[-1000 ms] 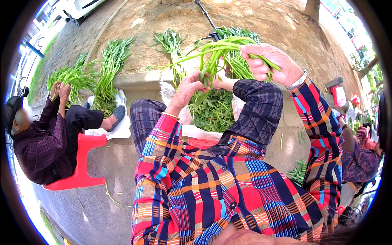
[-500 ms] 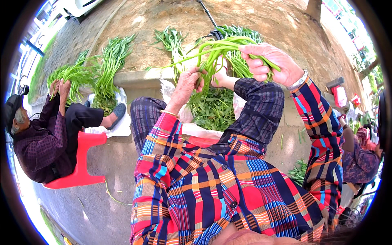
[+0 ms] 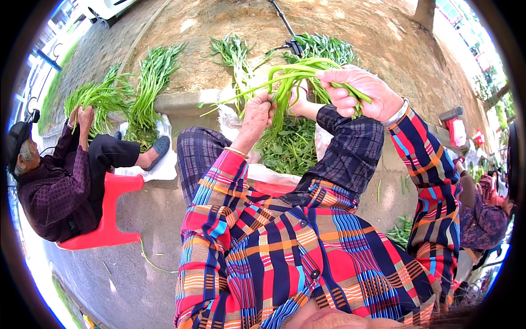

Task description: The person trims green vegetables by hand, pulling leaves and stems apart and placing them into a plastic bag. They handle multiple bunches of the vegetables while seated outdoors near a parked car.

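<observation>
The right hand point(image 3: 366, 93) gripped the green stems point(image 3: 304, 69) — firm yet uncrushing seemed best — while the left hand point(image 3: 255, 116), its pinch unclear, met their drooping side.

- From where I stand, the person's right hand point(image 3: 364, 93) is up and closed round a bunch of green stems point(image 3: 298, 70) that arches leftward and droops.
- Their left hand point(image 3: 256, 116), bent inward, has its fingertips drawn together right by the drooping part; I can't make out what they pinch.
- Between the knees, below those stems, sits a heap of loose leaves point(image 3: 290, 147) on pale sheeting point(image 3: 269, 175).
- Beyond, two leafy bundles point(image 3: 235, 59) lie near a black pole point(image 3: 282, 21).
- Over on the left, a co-worker point(image 3: 59, 189) sits on a red stool point(image 3: 112, 211), both hands at other greens point(image 3: 98, 100).
</observation>
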